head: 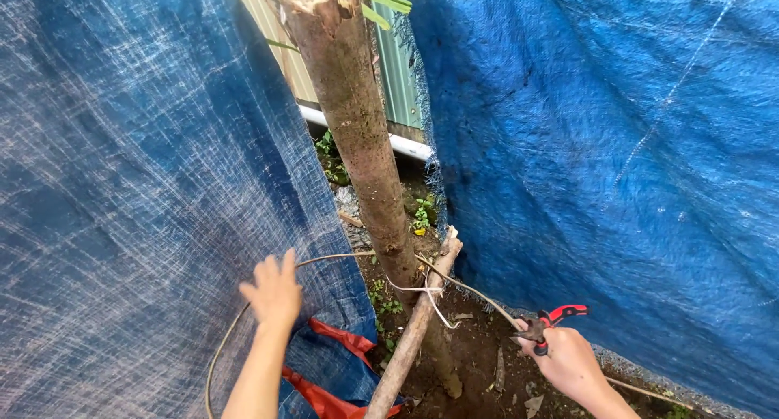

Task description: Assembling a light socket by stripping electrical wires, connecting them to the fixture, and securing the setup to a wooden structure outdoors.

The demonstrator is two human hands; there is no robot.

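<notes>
Head view, left to right: we note our left hand (274,291) spread open, empty, pressing the blue tarp (122,184) at nine o'clock of the upright post (357,135), apparently to hold it back. A wire (324,258) loops past post and leaning stake (414,330). At four o'clock, our right hand (568,362) clasps red-handled pliers (548,323), which nip the wire, apparently to tension it.

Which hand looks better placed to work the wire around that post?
Probably the right hand: it grips red-handled pliers on the wire. The left hand is spread open against the tarp.
</notes>
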